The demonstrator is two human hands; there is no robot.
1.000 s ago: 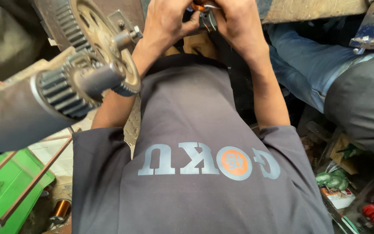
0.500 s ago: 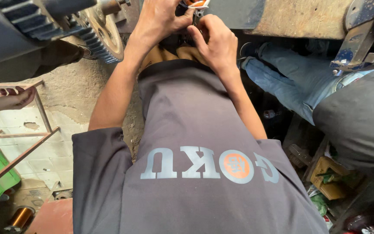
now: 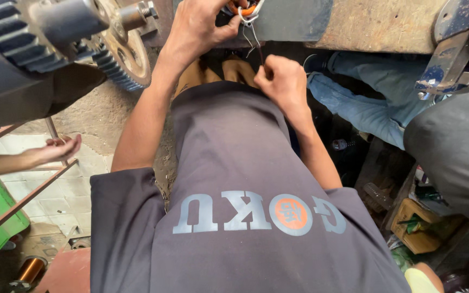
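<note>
Since the earlier frame the right hand (image 3: 279, 81) had dropped away from the left, drawing thin wires (image 3: 253, 40) down with it, and another person's hand (image 3: 55, 151) had come in at the left edge. The big grey gear shaft (image 3: 33, 32) filled the upper left, the toothed wheel (image 3: 123, 57) just beside it. A person in jeans (image 3: 365, 103) sat to the right. Left hand (image 3: 199, 27) was pinched on an orange part (image 3: 242, 9) at the top edge, against the dark panel (image 3: 289, 19). Right hand was clenched, nipping the wire ends between fingertips. A copper wire spool (image 3: 28, 269) lay at the lower left.
</note>
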